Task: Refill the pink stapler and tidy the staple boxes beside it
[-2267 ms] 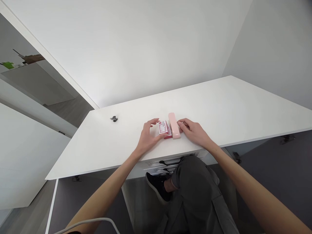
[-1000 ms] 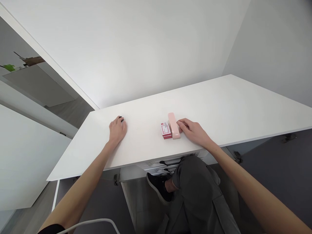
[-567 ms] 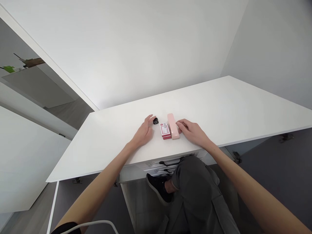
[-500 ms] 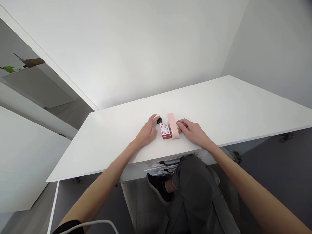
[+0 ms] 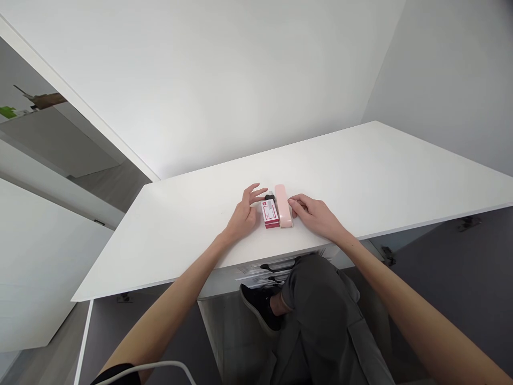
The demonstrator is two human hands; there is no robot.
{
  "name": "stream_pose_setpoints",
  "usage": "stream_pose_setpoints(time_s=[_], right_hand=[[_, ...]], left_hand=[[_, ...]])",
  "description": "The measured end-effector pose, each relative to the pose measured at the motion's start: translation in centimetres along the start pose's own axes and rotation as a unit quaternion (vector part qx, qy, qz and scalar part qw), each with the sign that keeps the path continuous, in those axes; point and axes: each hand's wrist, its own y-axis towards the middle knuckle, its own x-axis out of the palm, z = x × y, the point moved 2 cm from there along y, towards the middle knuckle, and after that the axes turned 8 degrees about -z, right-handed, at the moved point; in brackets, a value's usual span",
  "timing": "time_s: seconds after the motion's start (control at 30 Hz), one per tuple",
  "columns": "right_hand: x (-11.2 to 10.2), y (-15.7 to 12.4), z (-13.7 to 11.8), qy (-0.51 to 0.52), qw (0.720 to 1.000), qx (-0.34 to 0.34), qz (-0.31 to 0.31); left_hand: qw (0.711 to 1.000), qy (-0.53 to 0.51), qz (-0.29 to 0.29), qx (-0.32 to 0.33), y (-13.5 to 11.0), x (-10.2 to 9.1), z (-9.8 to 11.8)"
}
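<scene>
A pink stapler point(image 5: 284, 207) lies lengthwise on the white tabletop. Against its left side is a small red and white box point(image 5: 270, 212), which looks like stacked boxes. Just behind the box sits a small black object point(image 5: 270, 198) with a pale end; its kind is unclear. My left hand point(image 5: 245, 211) rests left of the box, fingers spread, and its fingertips reach the black object. On the other side, my right hand point(image 5: 315, 215) is loosely curled with fingertips touching the stapler's right side, not wrapped round it.
The white tabletop point(image 5: 192, 214) meets a pale wall point(image 5: 256, 80) at the back. Below its front edge are drawers with black handles point(image 5: 276, 266), close to my bent knee point(image 5: 316, 289). A white cable point(image 5: 160, 364) runs by my left arm.
My left fingers have moved right, and the black object has shifted right behind the box, towards the stapler. The box now sits straighter beside the stapler. My right hand stays at the stapler.
</scene>
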Motion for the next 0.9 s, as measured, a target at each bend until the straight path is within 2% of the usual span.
stream_pose_setpoints(time_s=[0.33,0.43,0.53,0.63,0.73,0.8,0.83,0.9], right_hand=[[0.1,0.0,-0.1,0.0,1.0,-0.002,0.001],[0.2,0.1,-0.1,0.014,1.0,0.004,0.009],[0.0,0.0,0.2,0.034,0.999,0.006,0.034],[-0.1,-0.7,0.0,0.066,0.994,-0.001,0.09],[0.4,-2.4,-1.7,0.079,0.978,-0.02,0.191],[1.5,-3.7,-4.1,0.07,0.968,-0.041,0.238],[2.4,-4.2,-5.6,0.063,0.967,-0.064,0.238],[4.7,-4.7,-8.8,0.046,0.971,-0.149,0.183]], left_hand=[[0.999,-0.038,0.017,0.015,0.0,0.1,-0.3],[0.998,-0.022,0.049,0.009,-0.1,0.2,-0.5],[0.994,0.029,0.104,-0.029,-0.7,-0.6,-1.5],[0.98,0.147,0.103,-0.082,-2.6,-3.2,-3.3],[0.953,0.285,0.068,-0.081,-5.7,-7.6,-5.5],[0.935,0.326,0.079,-0.113,-7.9,-10.9,-7.0],[0.928,0.336,0.086,-0.137,-8.9,-12.3,-7.8],[0.915,0.337,0.1,-0.196,-10.3,-14.4,-9.0]])
